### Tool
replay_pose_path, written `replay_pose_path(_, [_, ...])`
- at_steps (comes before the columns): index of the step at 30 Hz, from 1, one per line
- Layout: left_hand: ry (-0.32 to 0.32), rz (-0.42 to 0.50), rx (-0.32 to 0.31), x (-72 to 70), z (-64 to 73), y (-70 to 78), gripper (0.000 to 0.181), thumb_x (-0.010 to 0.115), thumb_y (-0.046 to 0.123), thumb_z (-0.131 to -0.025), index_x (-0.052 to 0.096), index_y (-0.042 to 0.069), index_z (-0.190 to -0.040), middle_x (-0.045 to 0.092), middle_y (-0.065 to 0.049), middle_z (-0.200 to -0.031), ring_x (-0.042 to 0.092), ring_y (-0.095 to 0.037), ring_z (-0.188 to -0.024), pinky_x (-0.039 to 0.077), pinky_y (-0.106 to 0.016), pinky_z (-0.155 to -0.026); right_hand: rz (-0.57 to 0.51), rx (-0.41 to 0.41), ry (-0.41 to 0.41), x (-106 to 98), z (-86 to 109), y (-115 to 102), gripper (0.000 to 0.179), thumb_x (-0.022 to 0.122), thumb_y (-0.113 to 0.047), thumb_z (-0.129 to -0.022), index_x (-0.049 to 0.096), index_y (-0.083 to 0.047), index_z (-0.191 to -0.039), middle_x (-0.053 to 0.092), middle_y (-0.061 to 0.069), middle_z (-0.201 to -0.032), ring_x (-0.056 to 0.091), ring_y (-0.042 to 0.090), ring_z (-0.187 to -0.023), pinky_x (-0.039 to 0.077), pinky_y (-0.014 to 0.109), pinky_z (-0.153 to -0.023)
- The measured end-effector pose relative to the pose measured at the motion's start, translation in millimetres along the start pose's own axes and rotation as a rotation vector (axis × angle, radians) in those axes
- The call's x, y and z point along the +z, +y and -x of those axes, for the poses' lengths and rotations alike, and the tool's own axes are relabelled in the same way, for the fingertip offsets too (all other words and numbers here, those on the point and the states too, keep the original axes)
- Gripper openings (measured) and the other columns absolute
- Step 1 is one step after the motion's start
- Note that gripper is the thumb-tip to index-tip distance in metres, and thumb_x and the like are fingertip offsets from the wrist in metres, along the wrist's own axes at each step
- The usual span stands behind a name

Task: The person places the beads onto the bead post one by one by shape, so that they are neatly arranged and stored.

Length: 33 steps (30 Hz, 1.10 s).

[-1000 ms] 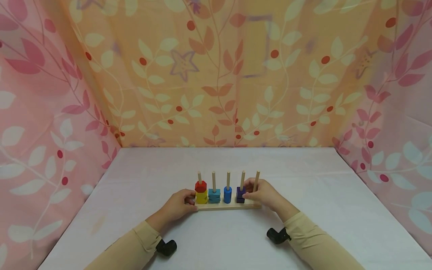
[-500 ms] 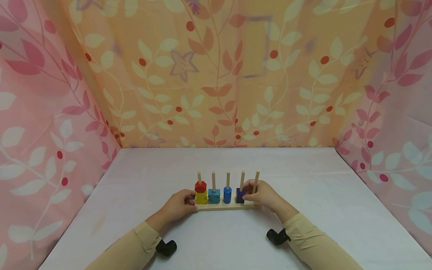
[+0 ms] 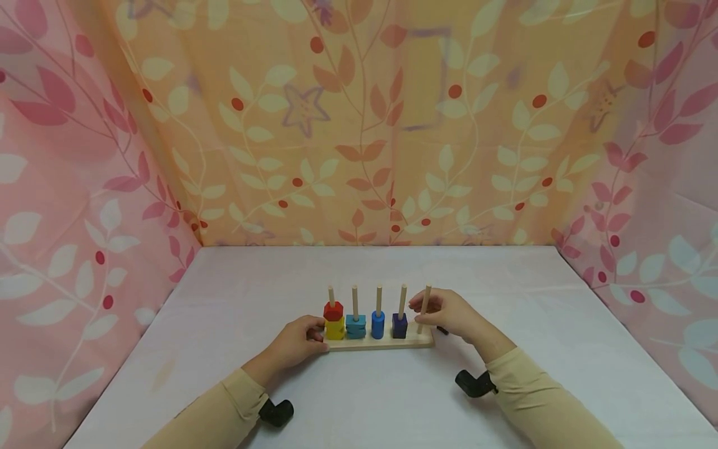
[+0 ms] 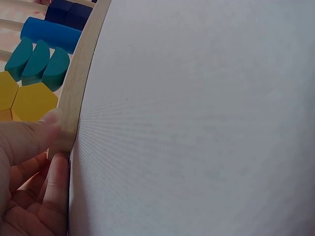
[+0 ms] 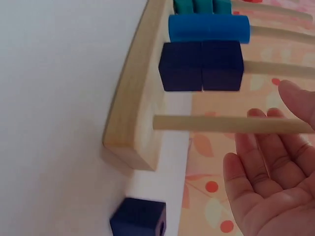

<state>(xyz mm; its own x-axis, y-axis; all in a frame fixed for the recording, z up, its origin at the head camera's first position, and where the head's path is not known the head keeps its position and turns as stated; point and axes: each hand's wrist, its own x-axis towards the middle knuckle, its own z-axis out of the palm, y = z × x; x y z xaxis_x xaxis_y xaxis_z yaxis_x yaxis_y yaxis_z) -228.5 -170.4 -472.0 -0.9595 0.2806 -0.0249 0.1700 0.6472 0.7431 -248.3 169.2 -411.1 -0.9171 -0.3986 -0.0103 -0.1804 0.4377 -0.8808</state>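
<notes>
A wooden peg stacker stands on the table, its base (image 3: 381,344) carrying upright pegs in a row. My left hand (image 3: 294,342) grips the base's left end, thumb (image 4: 34,137) on top and fingers against the end. Pegs from the left bear yellow blocks (image 4: 35,102) topped by a red piece (image 3: 333,311), teal pieces (image 3: 356,326), a blue cylinder (image 3: 378,325) and two dark purple cubes (image 5: 222,66). My right hand (image 3: 451,312) hovers behind the bare rightmost peg (image 5: 221,124), thumb and fingers spread apart, holding nothing.
A loose dark purple cube (image 5: 138,217) lies on the white-covered table (image 3: 370,405) just beyond the base's right end, partly hidden by my right hand in the head view. Patterned cloth (image 3: 359,125) encloses the table at the back and sides.
My right hand has drawn back from the purple cubes, moving right and slightly up, its fingers spreading. The loose cube now shows beneath it. My left hand stays on the base.
</notes>
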Motion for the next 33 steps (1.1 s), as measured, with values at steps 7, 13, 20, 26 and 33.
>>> replay_pose_path(7, [0.007,-0.008,0.013,0.4,0.7,-1.1,0.045,0.074,0.016,-0.076,0.057,0.007,-0.116,0.057,0.001,-0.094,0.051,-0.012,-0.080,0.045,-0.027,-0.071,0.046,-0.008,-0.030,-17.2,4.7,5.8,0.025,0.069,-0.010,-0.080,0.062,-0.004,-0.104,0.061,0.015,-0.108,0.059,0.025,-0.100,0.048,0.033,-0.083])
replay_pose_path(13, [0.009,-0.009,0.014,0.4,-0.2,-1.7,0.045,0.074,0.015,-0.076,0.057,0.007,-0.116,0.057,0.001,-0.093,0.051,-0.013,-0.081,0.044,-0.028,-0.071,0.066,-0.008,-0.021,-29.3,9.0,16.8,0.028,0.068,-0.007,-0.081,0.060,0.000,-0.107,0.060,0.019,-0.110,0.055,0.036,-0.105,0.048,0.036,-0.083])
replay_pose_path(20, [-0.001,-0.011,0.019,1.1,-0.5,-2.7,0.045,0.074,0.017,-0.076,0.057,0.008,-0.117,0.056,0.002,-0.093,0.052,-0.013,-0.081,0.045,-0.026,-0.071,0.168,-0.012,-0.003,-38.8,11.1,32.2,0.029,0.068,-0.007,-0.080,0.062,-0.002,-0.107,0.061,0.011,-0.110,0.052,0.030,-0.110,0.038,0.046,-0.095])
replay_pose_path(26, [0.000,-0.006,0.016,0.6,0.0,-2.0,0.045,0.074,0.018,-0.076,0.057,0.008,-0.117,0.056,0.002,-0.093,0.051,-0.013,-0.081,0.045,-0.025,-0.070,0.162,0.010,-0.019,-42.3,10.7,43.8,0.031,0.068,-0.005,-0.079,0.062,-0.002,-0.109,0.060,0.010,-0.113,0.049,0.032,-0.114,0.034,0.049,-0.098])
replay_pose_path(33, [-0.004,0.001,0.008,0.0,-0.3,-1.9,0.046,0.074,0.018,-0.076,0.057,0.008,-0.118,0.056,0.002,-0.094,0.051,-0.013,-0.081,0.045,-0.025,-0.070,0.172,0.015,-0.075,-41.5,8.1,56.3,0.032,0.066,0.001,-0.077,0.062,-0.001,-0.109,0.060,0.014,-0.113,0.054,0.031,-0.105,0.041,0.048,-0.091])
